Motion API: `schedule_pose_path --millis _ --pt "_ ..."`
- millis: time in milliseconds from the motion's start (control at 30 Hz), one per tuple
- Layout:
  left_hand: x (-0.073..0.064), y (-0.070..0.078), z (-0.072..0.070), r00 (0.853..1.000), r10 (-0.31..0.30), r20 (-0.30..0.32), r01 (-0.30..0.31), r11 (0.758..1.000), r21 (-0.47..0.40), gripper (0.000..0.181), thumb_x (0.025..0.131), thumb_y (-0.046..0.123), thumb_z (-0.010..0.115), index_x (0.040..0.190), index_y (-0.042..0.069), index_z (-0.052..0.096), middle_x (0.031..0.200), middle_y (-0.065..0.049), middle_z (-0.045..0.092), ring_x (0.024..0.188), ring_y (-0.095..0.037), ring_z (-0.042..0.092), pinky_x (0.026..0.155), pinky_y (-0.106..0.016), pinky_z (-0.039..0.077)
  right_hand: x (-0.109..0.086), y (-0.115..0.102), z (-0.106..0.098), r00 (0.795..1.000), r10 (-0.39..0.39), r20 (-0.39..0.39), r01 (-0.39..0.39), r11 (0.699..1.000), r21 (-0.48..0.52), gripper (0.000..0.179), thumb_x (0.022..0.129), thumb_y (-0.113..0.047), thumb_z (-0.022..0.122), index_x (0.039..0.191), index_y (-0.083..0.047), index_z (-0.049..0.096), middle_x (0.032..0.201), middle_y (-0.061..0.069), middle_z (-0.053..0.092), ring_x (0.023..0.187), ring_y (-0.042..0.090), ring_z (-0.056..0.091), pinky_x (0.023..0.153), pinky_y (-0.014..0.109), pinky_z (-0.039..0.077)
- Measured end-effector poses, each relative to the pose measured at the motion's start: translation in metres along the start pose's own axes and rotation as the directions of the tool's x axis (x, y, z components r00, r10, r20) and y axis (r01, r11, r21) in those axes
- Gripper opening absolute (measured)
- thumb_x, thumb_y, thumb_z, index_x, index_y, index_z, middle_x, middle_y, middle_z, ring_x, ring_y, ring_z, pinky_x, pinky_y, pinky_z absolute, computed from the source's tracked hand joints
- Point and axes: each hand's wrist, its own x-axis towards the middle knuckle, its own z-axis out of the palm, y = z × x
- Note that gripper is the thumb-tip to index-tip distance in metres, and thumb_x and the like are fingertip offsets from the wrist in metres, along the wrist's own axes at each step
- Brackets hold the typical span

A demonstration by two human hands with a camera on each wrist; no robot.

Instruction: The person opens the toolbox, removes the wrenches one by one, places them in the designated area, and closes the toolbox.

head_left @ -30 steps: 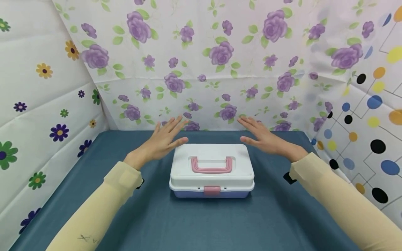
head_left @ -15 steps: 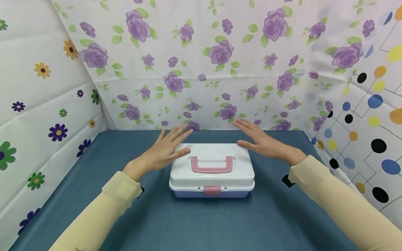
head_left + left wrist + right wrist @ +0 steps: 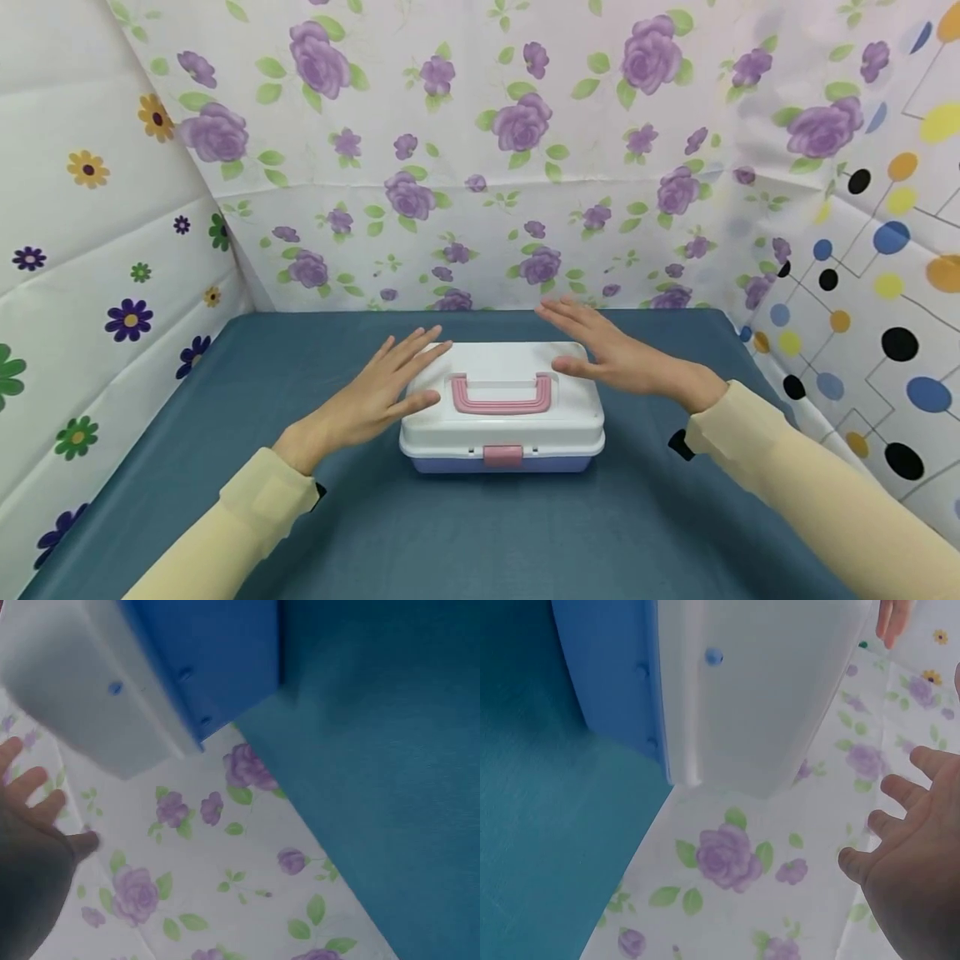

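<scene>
White box (image 3: 502, 429): frame centre, on blue cloth (image 3: 480, 533).
Left hand (image 3: 371, 392): fingers spread, masking box's upper left.
Right hand (image 3: 618, 354): fingers straight, masking upper right.
Floral sheet (image 3: 465, 133): across top.

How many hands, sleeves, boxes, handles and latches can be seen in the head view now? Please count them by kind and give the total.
Hands: 2 (left hand, right hand)
Sleeves: 2 (left sleeve, right sleeve)
Box: 1
Handle: 1
Latch: 1
Total: 7
</scene>
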Motion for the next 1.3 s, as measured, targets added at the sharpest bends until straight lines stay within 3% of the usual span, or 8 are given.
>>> schedule_pose_path --millis 167,267,367,600,800,967,1300 --pt "-0.005 0.0 0.011 0.99 0.129 -0.057 -0.128 0.991 0.025 0.071 0.107 0.055 0.049 0.166 0.022 0.027 0.173 -0.005 0.021 0.159 -0.03 0.015 0.129 -0.056 0.003 0.001 -0.006 0.003 1.0 -0.017 0.014 0.017 1.0 0.004 0.078 0.107 -0.049 0.054 0.169 -0.03 0.011 0.175 -0.001 0.004 0.16 0.029 -0.004 0.123 0.07 0.003" --pt "-0.006 -0.001 0.017 0.973 0.206 -0.106 -0.199 0.977 0.078 0.072 0.106 0.061 0.045 0.164 0.021 0.033 0.171 -0.005 0.027 0.158 -0.029 0.02 0.13 -0.052 0.005 0.0 -0.01 0.006 0.999 -0.031 0.022 0.031 1.0 0.002 0.078 0.107 -0.047 0.056 0.169 -0.026 0.013 0.175 -0.001 0.006 0.161 0.029 -0.004 0.124 0.069 0.002" --pt "-0.008 -0.003 0.024 0.943 0.291 -0.159 -0.266 0.951 0.16 0.072 0.106 0.064 0.04 0.161 0.017 0.04 0.169 -0.006 0.031 0.157 -0.027 0.025 0.13 -0.05 0.008 -0.001 -0.014 0.009 0.998 -0.053 0.031 0.053 0.998 -0.02 0.08 0.106 -0.045 0.059 0.169 -0.025 0.014 0.175 -0.001 0.007 0.161 0.027 -0.004 0.126 0.064 0.0" --pt "-0.011 -0.011 0.039 0.85 0.466 -0.246 -0.393 0.871 0.293 0.07 0.108 0.06 0.043 0.15 0.005 0.053 0.164 -0.01 0.041 0.151 -0.028 0.037 0.127 -0.054 0.02 -0.002 -0.03 0.021 0.992 -0.102 0.074 0.11 0.988 -0.109 0.082 0.105 -0.046 0.06 0.169 -0.027 0.011 0.175 -0.001 0.006 0.161 0.024 -0.002 0.129 0.055 -0.002" --pt "-0.014 -0.015 0.047 0.8 0.535 -0.27 -0.436 0.829 0.351 0.06 0.109 0.052 0.047 0.146 0.005 0.059 0.157 -0.012 0.05 0.146 -0.029 0.045 0.126 -0.05 0.026 -0.007 -0.043 0.033 0.984 -0.149 0.098 0.162 0.975 -0.15 0.084 0.104 -0.05 0.06 0.169 -0.027 0.012 0.175 -0.001 0.006 0.161 0.025 -0.002 0.128 0.06 0.001" --pt "-0.015 -0.018 0.053 0.78 0.559 -0.282 -0.452 0.814 0.365 0.055 0.11 0.046 0.05 0.145 0.005 0.06 0.153 -0.013 0.055 0.142 -0.03 0.051 0.124 -0.048 0.031 -0.01 -0.049 0.041 0.975 -0.194 0.106 0.211 0.959 -0.187 0.084 0.103 -0.053 0.059 0.168 -0.022 0.016 0.175 0.004 0.01 0.161 0.029 0.002 0.126 0.064 0.003" --pt "-0.017 -0.02 0.062 0.765 0.563 -0.314 -0.46 0.818 0.346 0.052 0.109 0.042 0.054 0.145 0.005 0.061 0.146 -0.011 0.061 0.133 -0.029 0.06 0.122 -0.043 0.036 -0.014 -0.057 0.062 0.952 -0.292 0.094 0.307 0.894 -0.326 0.077 0.107 -0.049 0.055 0.168 -0.019 0.02 0.173 0.007 0.018 0.16 0.029 0.012 0.129 0.055 0.011"
